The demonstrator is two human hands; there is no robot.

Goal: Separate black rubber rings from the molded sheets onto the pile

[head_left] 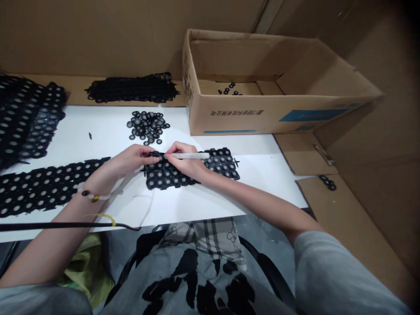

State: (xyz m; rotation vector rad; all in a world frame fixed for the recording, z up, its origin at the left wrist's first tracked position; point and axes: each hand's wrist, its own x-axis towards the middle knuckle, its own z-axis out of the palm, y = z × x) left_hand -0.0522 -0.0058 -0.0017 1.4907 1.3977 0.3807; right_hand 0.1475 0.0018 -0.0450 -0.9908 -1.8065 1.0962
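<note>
Grey sleeve (341, 271) nearest. Right hand (185, 162) gripped white cylindrical tool (192, 155) low over black perforated rubber sheet (167, 178); left hand (131, 159) pressed sheet steady, unclenched.

We sit at a white tabletop (269, 192) with brown cardboard sheeting (98, 35) lining the wall behind it. An open cardboard carton (278, 109) stands against that wall, and below the table edge we see a black chair frame (269, 267) and grey floor (265, 232).
</note>
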